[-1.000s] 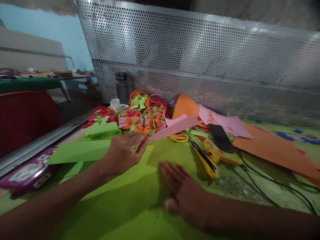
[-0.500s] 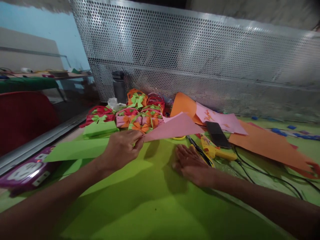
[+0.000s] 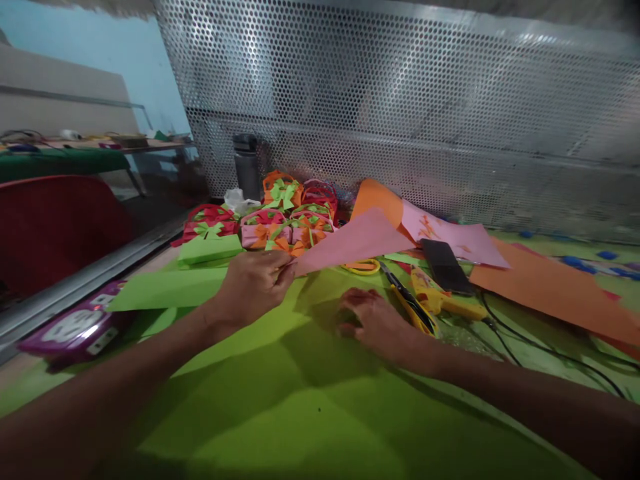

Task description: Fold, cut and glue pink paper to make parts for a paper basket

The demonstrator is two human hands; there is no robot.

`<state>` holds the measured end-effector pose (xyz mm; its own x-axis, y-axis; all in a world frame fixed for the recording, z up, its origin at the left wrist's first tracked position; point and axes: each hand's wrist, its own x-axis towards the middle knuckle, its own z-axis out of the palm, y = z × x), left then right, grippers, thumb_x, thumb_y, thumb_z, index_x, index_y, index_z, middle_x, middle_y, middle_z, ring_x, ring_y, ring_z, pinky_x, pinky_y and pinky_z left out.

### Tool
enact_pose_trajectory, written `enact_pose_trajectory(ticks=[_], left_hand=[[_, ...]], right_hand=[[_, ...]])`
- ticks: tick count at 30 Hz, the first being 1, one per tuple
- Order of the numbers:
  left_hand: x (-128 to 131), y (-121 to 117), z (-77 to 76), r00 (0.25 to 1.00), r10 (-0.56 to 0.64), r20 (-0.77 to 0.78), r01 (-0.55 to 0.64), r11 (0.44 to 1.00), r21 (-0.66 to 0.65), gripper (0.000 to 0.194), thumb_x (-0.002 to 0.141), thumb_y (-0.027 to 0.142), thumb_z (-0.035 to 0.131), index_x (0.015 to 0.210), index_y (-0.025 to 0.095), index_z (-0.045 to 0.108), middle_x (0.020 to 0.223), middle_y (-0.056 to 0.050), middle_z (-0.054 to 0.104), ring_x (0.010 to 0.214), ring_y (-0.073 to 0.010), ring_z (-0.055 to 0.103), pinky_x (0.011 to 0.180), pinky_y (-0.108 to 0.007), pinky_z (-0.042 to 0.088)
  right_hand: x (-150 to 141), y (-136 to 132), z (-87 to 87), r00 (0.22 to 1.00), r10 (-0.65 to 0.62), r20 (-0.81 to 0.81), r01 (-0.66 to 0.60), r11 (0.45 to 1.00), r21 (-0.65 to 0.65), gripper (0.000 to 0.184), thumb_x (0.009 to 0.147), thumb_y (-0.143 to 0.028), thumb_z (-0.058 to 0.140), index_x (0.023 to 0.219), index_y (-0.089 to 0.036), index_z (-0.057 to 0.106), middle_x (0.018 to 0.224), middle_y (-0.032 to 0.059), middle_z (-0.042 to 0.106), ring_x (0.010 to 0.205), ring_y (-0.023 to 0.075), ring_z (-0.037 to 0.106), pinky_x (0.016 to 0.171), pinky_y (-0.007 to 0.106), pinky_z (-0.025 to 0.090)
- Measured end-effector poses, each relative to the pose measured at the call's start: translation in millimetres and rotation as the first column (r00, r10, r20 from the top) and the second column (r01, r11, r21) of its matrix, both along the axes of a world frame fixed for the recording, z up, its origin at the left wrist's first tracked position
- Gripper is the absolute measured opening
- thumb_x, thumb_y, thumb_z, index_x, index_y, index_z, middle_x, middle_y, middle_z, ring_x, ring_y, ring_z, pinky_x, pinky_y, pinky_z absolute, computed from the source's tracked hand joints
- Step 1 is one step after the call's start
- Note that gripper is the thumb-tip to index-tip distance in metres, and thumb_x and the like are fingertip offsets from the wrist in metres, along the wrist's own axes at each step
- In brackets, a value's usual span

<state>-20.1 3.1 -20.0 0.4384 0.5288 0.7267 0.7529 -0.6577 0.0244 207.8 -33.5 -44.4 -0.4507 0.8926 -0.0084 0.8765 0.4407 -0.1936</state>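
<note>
Pink sheet (image 3: 357, 241): my left grip (image 3: 256, 281) pinches just one. My right grip (image 3: 383, 328), fingers loosely parted, is near one phone (image 3: 447, 267).

A tall perforated metal screen (image 3: 400, 100) ran across the back, filling most of the upper frame. Just before it, left of centre, a dark grey bottle (image 3: 247, 170) stood upright, with some crumpled white plastic (image 3: 235, 199) near its foot. At upper left, a blue wall (image 3: 153, 67) showed behind a cluttered far table, partly draped in green cloth (image 3: 60, 164). Below that rose something rounded and red (image 3: 55, 223), probably a chair back, though the dimness left me unsure. A purple case (image 3: 77, 330) with white patches lay at lower left, a dark phone (image 3: 447, 265) right of centre, and small blue pieces (image 3: 579, 263) towards the right edge.
</note>
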Motion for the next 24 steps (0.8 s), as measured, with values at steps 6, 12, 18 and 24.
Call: enact_pose_trajectory(ticks=[6,12,18,24], left_hand=[[0,0,-1.2,0.999,-0.053,0.009,0.053,0.999,0.004,0.028,0.087,0.021,0.043,0.06,0.018,0.051,0.052,0.001,0.053,0.045,-0.0103,0.046,0.048,-0.023,0.032],[-1,-1,-1.0,0.996,-0.09,-0.001,0.09,0.995,-0.033,0.027,0.088,0.018,0.042,0.063,0.017,0.051,0.056,0.0,0.055,0.051,-0.0117,0.051,0.052,-0.023,0.037],[-2,-2,-4.6,0.994,-0.111,0.001,0.11,0.991,-0.079,0.025,0.088,0.019,0.042,0.067,0.017,0.055,0.06,-0.001,0.061,0.053,-0.0122,0.056,0.052,-0.022,0.037],[-3,1,-9.0,0.994,-0.112,0.014,0.113,0.988,-0.106,0.024,0.088,0.018,0.043,0.07,0.016,0.058,0.065,-0.004,0.064,0.059,-0.0151,0.06,0.056,-0.024,0.04]], right_hand=[[-20,-1,-3.3,0.999,0.007,-0.045,-0.008,1.0,-0.023,0.007,0.075,-0.024,0.07,0.075,-0.018,0.066,0.088,0.0044,0.064,0.084,0.0187,0.056,0.079,0.032,0.037],[-15,4,1.6,0.995,0.065,-0.076,-0.069,0.996,-0.053,0.002,0.07,-0.017,0.066,0.071,-0.019,0.065,0.085,0.0032,0.064,0.083,0.0188,0.056,0.081,0.035,0.036],[-11,1,-4.5,0.983,0.111,-0.145,-0.115,0.993,-0.02,0.023,0.063,-0.006,0.055,0.074,-0.021,0.067,0.088,0.0013,0.067,0.09,0.02,0.059,0.09,0.041,0.035],[-13,-2,-10.9,0.965,0.219,-0.144,-0.21,0.975,0.072,0.034,0.058,0.001,0.05,0.072,-0.023,0.07,0.085,0.0,0.068,0.084,0.0173,0.061,0.094,0.035,0.038]])
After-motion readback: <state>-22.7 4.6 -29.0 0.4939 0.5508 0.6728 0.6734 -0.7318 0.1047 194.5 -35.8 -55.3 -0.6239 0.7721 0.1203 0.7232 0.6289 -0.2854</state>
